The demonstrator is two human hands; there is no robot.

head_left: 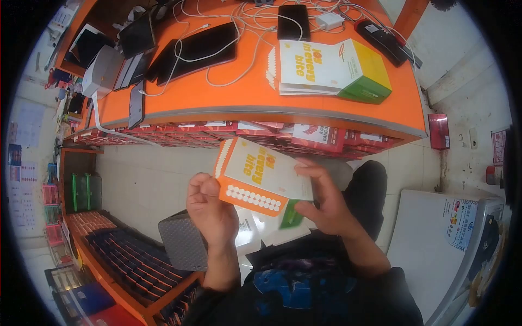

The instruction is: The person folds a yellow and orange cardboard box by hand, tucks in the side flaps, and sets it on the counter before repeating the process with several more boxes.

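A paper food box (265, 173), white with yellow lettering "joy in every bite", an orange side with white dots and a green end, is held in front of my body, tilted. My left hand (211, 205) pinches its left corner between thumb and curled fingers. Around the right end, near the green part, my right hand (325, 196) is closed, thumb below and fingers on top. A similar food carton (318, 66), folded flatter with green and yellow end panels, lies on the orange counter (255, 100) ahead.
Tangled white cables, a black tablet (204, 51), a phone (293, 23) and a card terminal (378, 38) lie on the counter. Red boxes (318, 136) fill the shelf beneath its edge. At left are a dark woven stool (183, 242) and a rack of dark packs (130, 252); at right, a white cabinet (424, 239).
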